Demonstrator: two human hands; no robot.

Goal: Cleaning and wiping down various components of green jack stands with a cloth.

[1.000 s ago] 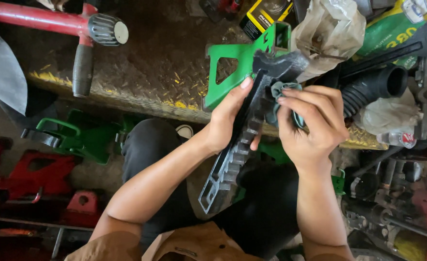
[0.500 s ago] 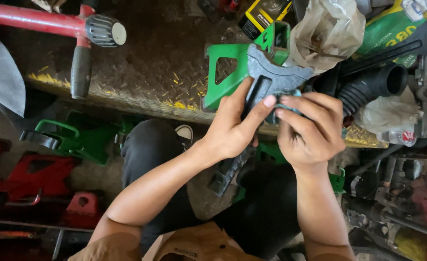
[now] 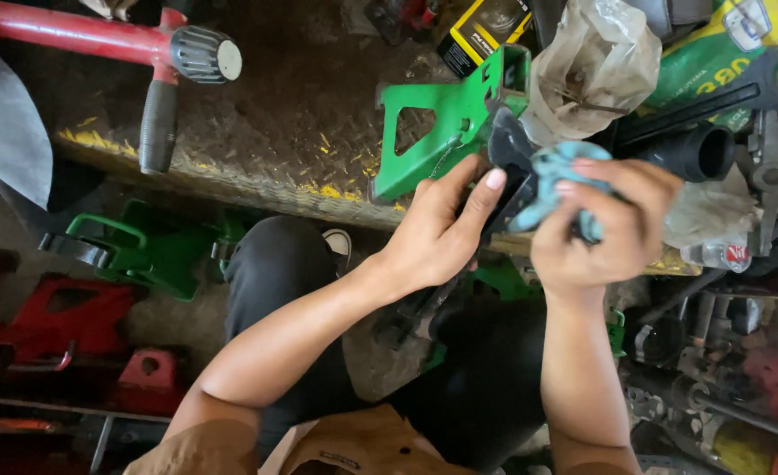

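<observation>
My left hand (image 3: 442, 224) grips a long dark metal bar (image 3: 505, 145) with a toothed edge; its top pokes up between my hands and its lower end (image 3: 415, 312) hangs below my wrist. My right hand (image 3: 613, 224) is shut on a bluish cloth (image 3: 552, 176) and presses it against the bar's upper part. A green metal bracket (image 3: 442, 123) with a triangular cut-out lies just behind the bar on the diamond-plate ledge (image 3: 266, 149).
A red bar with a black knob and grip (image 3: 173, 75) lies at the upper left. Green (image 3: 143, 251) and red (image 3: 46, 312) metal stands sit on the floor left. A plastic bag (image 3: 591, 66), black hose (image 3: 697, 149) and cluttered parts crowd the right.
The dark bar has been turned more upright and end-on, so less of it shows. My right hand has moved up with the cloth over the bar's top.
</observation>
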